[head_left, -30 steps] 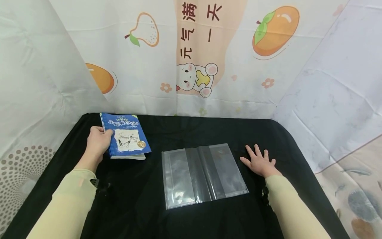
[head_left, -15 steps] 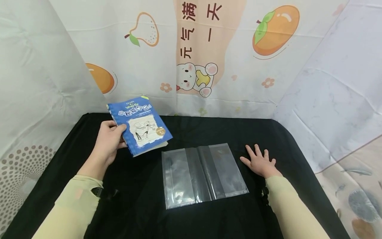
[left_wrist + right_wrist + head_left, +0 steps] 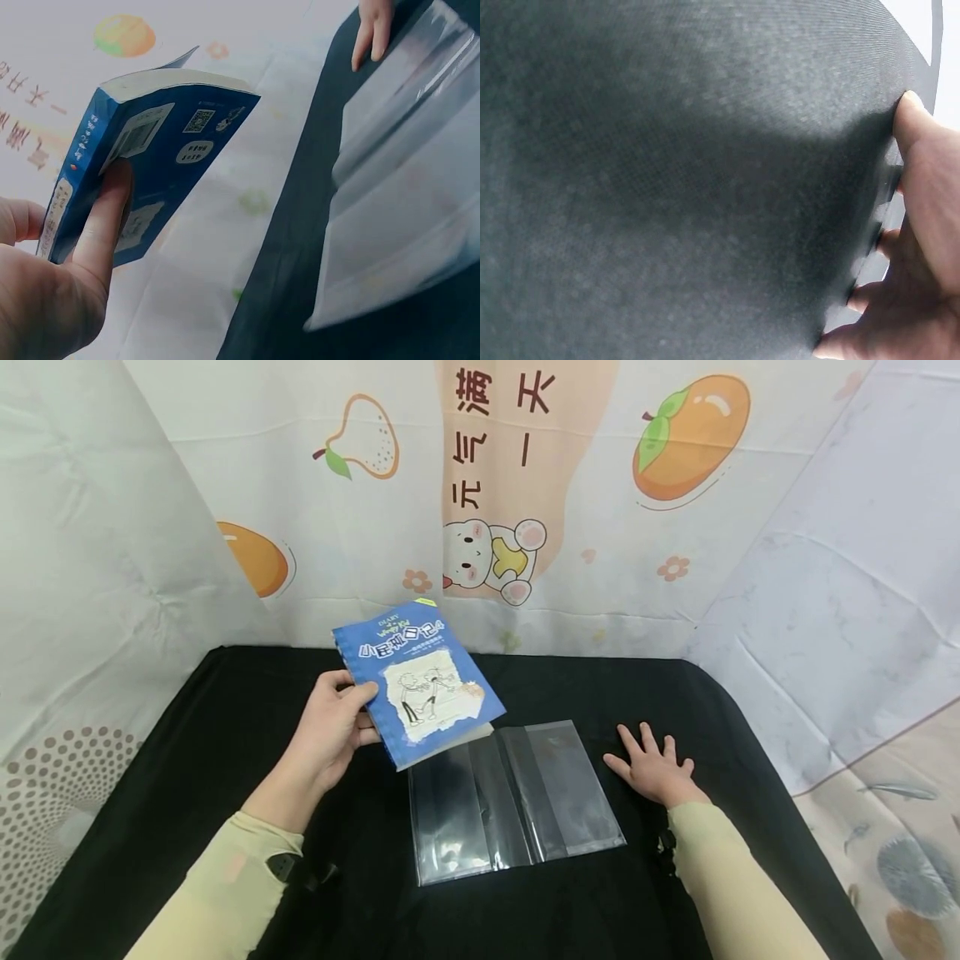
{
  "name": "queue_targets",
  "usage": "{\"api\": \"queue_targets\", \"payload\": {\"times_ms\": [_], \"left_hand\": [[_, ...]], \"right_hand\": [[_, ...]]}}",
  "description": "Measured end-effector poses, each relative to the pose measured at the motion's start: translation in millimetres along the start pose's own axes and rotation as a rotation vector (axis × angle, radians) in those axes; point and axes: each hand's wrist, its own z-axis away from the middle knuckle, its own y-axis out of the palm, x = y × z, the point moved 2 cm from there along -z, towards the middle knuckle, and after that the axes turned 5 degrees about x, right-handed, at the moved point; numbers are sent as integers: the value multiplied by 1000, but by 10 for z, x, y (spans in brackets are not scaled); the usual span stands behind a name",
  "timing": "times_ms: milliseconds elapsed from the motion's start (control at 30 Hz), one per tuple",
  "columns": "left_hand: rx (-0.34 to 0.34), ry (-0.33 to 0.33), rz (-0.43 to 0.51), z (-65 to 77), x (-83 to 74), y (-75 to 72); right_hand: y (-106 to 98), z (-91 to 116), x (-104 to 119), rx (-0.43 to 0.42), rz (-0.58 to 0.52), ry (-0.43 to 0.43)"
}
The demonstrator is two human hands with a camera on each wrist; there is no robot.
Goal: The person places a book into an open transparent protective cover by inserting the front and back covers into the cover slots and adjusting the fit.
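Note:
My left hand (image 3: pixel 330 727) pinches a blue paperback book (image 3: pixel 420 693) at its spine side, thumb on the front cover and fingers beneath. The book is raised and tilted, its lower edge overlapping the upper left part of a clear plastic book cover (image 3: pixel 517 802) in the head view. In the left wrist view the book's back (image 3: pixel 180 135) shows a barcode label and a QR code. Spread open, the plastic cover lies flat on the black cloth. Just to its right, my right hand (image 3: pixel 652 768) rests on the cloth with fingers spread, holding nothing.
Black cloth (image 3: pixel 337 893) covers the table. A white curtain (image 3: pixel 585 610) with printed fruit stands along the back edge, and pale fabric (image 3: pixel 825 610) hangs at the right side.
The left hand has lifted the book off the cloth and carried it rightward to the plastic cover, tilting it. The right hand and the plastic cover have stayed in place.

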Motion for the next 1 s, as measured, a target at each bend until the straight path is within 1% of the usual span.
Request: {"api": "queue_targets", "payload": {"times_ms": [133, 300, 500, 733, 1000], "left_hand": [[33, -29, 39, 15, 55, 167], [46, -78, 93, 20, 123, 372], [89, -128, 149, -21, 228, 587], [155, -168, 196, -96, 407, 795], [219, -209, 213, -166, 658, 990]], "right_hand": [[9, 0, -6, 8, -2, 4], [3, 11, -14, 15, -3, 9], [-20, 21, -16, 6, -8, 3], [-29, 11, -2, 7, -20, 3], [-6, 16, 6, 21, -2, 2]]}}
